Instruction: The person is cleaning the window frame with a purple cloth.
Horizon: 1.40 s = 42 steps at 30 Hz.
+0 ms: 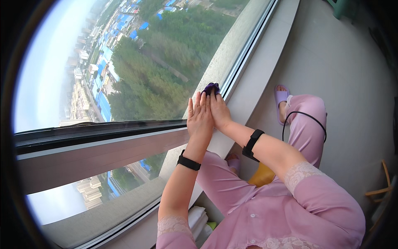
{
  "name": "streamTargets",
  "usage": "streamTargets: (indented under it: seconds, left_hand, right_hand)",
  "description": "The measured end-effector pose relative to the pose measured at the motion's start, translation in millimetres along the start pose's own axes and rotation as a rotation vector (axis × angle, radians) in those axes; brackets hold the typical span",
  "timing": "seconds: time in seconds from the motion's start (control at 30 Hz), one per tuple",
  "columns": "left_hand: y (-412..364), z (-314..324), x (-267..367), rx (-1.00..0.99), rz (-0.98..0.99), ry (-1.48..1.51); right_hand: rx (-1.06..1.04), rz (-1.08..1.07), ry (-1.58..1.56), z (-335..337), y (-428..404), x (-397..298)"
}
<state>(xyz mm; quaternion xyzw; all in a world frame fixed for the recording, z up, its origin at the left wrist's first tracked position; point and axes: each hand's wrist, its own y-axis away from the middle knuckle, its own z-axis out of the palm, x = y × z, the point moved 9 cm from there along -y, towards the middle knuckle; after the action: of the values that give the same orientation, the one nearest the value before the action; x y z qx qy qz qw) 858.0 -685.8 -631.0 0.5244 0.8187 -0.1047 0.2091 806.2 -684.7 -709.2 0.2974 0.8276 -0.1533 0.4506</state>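
Note:
My right hand presses a bunched dark purple cloth with its fingertips, low at the window, close to the metal frame. Right beside it, my left hand lies flat with its fingers extended and a little spread, its palm turned away from view. The two hands touch along their sides, near the corner where the dark window mullion meets the sill. Whether the left fingertips also touch the cloth cannot be told. Black straps sit around both forearms.
Beyond the window glass are trees and buildings far below. A yellow object lies between my legs, and a black cable loops over one knee. White folded items lie under the sill. A green plastic stool stands at the top right.

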Motion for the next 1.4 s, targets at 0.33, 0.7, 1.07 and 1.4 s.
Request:
streamTargets:
  seconds: [0.33, 0.7, 1.07, 1.4]
  left_hand:
    - [11.6, -107.0, -46.4, 0.351, -0.255, 0.013]
    - [-24.4, -62.4, -16.4, 0.229, -0.171, -0.024]
    - [-17.6, 41.5, 48.2, -0.177, 0.098, 0.125]
    - [-1.9, 58.0, 58.2, -0.421, 0.092, 0.324]
  right_hand:
    - [0.384, -0.370, -0.107, -108.5, 2.0, -115.7]
    - [0.270, -0.193, -0.063, -83.9, -24.3, -60.1]
    - [-0.253, 0.243, -0.058, 6.2, -21.9, 79.8]
    - [-0.213, 0.525, 0.148, -5.5, -75.7, 166.0]
